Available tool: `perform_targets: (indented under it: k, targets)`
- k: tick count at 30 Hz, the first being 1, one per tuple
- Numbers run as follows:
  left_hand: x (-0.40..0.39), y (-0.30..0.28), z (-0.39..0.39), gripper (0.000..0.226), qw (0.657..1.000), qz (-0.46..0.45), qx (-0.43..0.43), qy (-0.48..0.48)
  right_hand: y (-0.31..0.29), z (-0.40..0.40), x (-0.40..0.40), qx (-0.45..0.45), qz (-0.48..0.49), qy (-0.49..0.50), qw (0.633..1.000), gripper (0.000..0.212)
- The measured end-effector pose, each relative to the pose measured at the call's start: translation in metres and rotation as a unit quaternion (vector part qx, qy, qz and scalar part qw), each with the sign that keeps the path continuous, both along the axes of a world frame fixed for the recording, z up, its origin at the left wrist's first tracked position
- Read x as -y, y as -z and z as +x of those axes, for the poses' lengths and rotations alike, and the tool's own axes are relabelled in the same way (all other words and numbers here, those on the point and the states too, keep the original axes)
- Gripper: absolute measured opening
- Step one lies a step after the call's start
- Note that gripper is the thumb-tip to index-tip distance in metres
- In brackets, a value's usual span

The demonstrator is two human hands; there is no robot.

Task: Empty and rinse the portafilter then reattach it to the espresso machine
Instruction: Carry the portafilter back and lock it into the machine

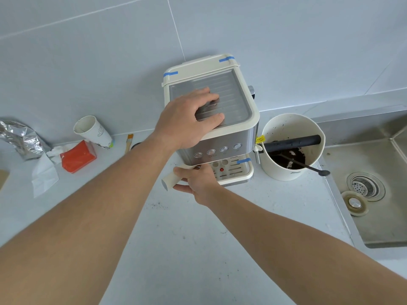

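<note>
Nearest, right hand [198,179] clasping cream portafilter handle [170,180] under espresso machine [220,137] front | left hand [189,115] pressed flat on top, bracing | likely twisting free or locking on | beyond: knock box [293,146], sink [378,208].

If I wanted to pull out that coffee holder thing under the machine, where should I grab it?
Grab the portafilter by its long cream handle, the part poking out at the front left of the espresso machine. Come from the front, as the right hand does, fingers wrapped around it. The metal basket end is tucked under the machine. The left hand pressing on top probably keeps the machine steady.
</note>
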State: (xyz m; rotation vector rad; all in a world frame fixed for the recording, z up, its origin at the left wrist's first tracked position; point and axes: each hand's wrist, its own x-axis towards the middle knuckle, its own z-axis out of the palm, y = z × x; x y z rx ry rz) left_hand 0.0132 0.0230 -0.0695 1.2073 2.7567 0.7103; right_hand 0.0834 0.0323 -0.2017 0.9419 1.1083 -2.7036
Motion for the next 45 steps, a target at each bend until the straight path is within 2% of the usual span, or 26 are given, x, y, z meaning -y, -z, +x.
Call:
perform_targets:
  k: [9, 18, 24, 28, 31, 34, 36, 40, 45]
  targets:
    - [-0.001, 0.003, -0.002, 0.051, 1.000, 0.008, 0.002, 0.003, -0.001, 0.011, 0.010, -0.008, -0.016, 0.011, 1.000, 0.042]
    - [0.000, 0.003, -0.003, 0.052, 1.000, 0.009, 0.001, 0.001, 0.009, 0.030, -0.005, -0.033, 0.032, -0.027, 0.999, 0.043]
    - [-0.001, 0.002, -0.003, 0.052, 1.000, 0.008, 0.007, -0.002, 0.011, 0.055, -0.030, -0.041, 0.004, -0.072, 0.997, 0.042]
    - [0.001, 0.002, -0.002, 0.051, 1.000, 0.002, 0.008, -0.003, 0.007, 0.059, -0.031, -0.015, -0.021, -0.077, 0.997, 0.033]
    - [-0.007, 0.000, 0.002, 0.050, 0.999, -0.032, -0.018, -0.011, 0.005, 0.056, -0.020, 0.022, -0.002, -0.051, 0.998, 0.021]
    - [-0.019, 0.004, 0.014, 0.047, 0.995, -0.070, -0.062, -0.025, 0.006, 0.056, -0.017, 0.031, 0.027, -0.049, 0.998, 0.022]
    - [-0.020, 0.007, 0.017, 0.049, 0.995, -0.067, -0.060, -0.035, 0.008, 0.055, -0.017, 0.034, 0.056, -0.056, 0.996, 0.024]
    - [-0.016, 0.008, 0.015, 0.051, 0.996, -0.061, -0.065, -0.030, 0.012, 0.059, -0.030, 0.040, 0.103, -0.096, 0.989, 0.030]
    - [-0.015, 0.008, 0.018, 0.051, 0.996, -0.052, -0.073, -0.030, 0.010, 0.067, -0.054, 0.019, 0.094, -0.169, 0.981, 0.030]
